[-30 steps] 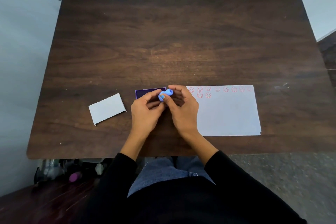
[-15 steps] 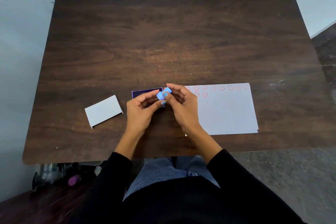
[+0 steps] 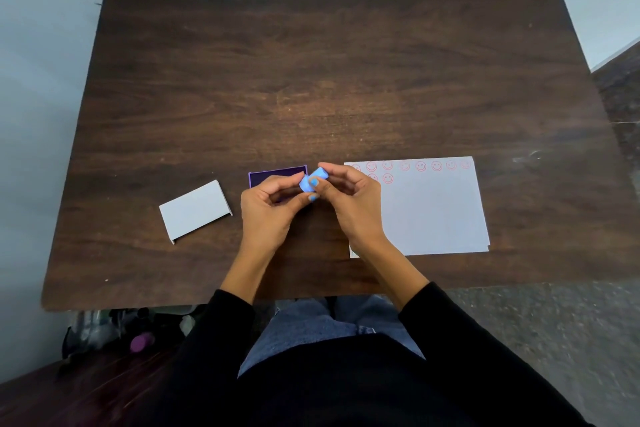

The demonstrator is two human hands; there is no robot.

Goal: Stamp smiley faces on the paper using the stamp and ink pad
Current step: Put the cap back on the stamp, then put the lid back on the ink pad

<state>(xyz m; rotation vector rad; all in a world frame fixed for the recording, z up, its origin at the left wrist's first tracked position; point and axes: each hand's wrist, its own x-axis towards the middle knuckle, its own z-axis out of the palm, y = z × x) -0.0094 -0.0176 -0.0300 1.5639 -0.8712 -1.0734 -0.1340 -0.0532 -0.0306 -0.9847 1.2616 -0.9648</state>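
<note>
Both hands pinch the small blue stamp, the left hand and right hand meeting above the purple ink pad, likely to ink it, with the paper just beyond the right hand.

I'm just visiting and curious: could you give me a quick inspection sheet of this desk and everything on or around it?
Surface: dark wood table, mostly bare.
Job's things: blue stamp held above purple ink pad; paper at right, red smileys along its far edge.
Clutter: white lid lying left of the pad.
Grippers: left hand and right hand both pinch the stamp.
Cables: nothing seen.
Surroundings: pale wall; bottles on the floor under the table's left.
</note>
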